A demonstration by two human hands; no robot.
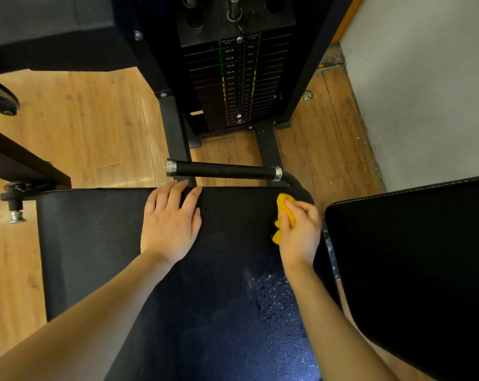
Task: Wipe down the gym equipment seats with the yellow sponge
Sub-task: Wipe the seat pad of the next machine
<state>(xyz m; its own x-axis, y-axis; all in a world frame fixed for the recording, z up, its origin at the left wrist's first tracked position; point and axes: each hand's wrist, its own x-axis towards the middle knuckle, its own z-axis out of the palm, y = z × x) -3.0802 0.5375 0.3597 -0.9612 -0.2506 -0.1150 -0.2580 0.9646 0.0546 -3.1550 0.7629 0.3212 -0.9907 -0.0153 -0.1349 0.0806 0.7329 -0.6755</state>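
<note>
A black padded seat (95,243) fills the middle of the head view. My left hand (171,224) lies flat on it near its far edge, fingers straight. My right hand (300,235) grips the yellow sponge (283,213) against the seat's far right corner. Wet droplets (274,298) glisten on the seat behind the right hand.
A second black pad (414,270) stands at the right. A black handle bar (221,169) with chrome ends runs just beyond the seat. Behind it rises the weight stack (234,81). Wooden floor lies at the left, a grey wall at the right.
</note>
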